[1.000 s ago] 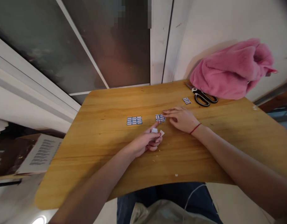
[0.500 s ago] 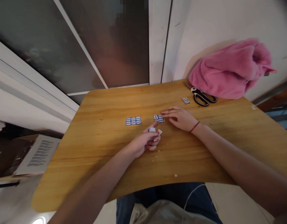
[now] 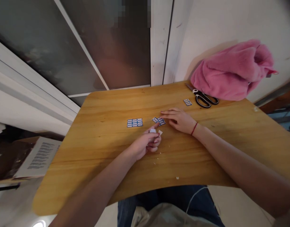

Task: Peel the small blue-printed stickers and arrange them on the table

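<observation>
My left hand (image 3: 148,142) is closed around small white paper pieces (image 3: 152,130), its index finger stretched to the lower edge of some blue-bordered labels (image 3: 161,121). These labels lie on the table, partly overlapping and at an angle to each other. My right hand (image 3: 179,119) rests just right of them, palm down with fingers stretched out; its fingertips touch or nearly touch their upper edge. To the left, a neat block of similar blue-and-white labels (image 3: 134,123) lies flat in rows. A smaller label strip (image 3: 187,102) sits farther back on the right.
Black-handled scissors (image 3: 203,98) lie at the back right beside a pink plush bundle (image 3: 234,72). Small white scraps (image 3: 177,178) dot the wooden table (image 3: 99,142) near its front edge. A cardboard box (image 3: 38,157) stands left of the table, and a glass-panelled door (image 3: 107,47) is behind it.
The overlapping labels between my hands have turned and shifted slightly left. My right hand has moved a little left with them, and my left hand has shifted slightly left too.
</observation>
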The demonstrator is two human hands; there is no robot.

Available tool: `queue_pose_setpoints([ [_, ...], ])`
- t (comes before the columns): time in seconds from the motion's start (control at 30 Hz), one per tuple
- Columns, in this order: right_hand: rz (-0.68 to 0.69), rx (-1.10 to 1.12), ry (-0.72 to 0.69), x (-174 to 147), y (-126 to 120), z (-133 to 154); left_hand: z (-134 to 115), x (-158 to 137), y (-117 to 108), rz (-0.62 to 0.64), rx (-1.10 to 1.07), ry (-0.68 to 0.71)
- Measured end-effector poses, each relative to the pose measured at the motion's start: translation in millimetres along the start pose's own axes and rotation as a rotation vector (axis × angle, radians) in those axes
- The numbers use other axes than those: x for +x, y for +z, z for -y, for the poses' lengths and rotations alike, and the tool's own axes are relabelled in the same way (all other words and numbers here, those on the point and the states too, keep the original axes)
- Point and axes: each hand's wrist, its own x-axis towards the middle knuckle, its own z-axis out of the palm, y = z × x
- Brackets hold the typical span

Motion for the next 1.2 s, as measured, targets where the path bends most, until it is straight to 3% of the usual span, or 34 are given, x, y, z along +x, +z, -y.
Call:
queue_pose_setpoints([
  [0.3,-0.043,0.105,-0.077,-2,5,12,0,0,0,-0.024,-0.014,0.009],
  [0.83,-0.023,0.167,-0.032,1,7,8,-2,-1,3,-0.067,0.048,0.045],
  [0.9,-0.033,0.167,-0.024,1,8,7,-3,-3,6,-0.131,0.145,0.083],
  [1.0,-0.034,0.16,-0.012,1,8,6,-4,-6,10,-0.326,0.382,0.134],
  [1.2,-0.018,0.136,-0.057,0,5,10,1,-12,8,-0.633,1.174,0.352],
])
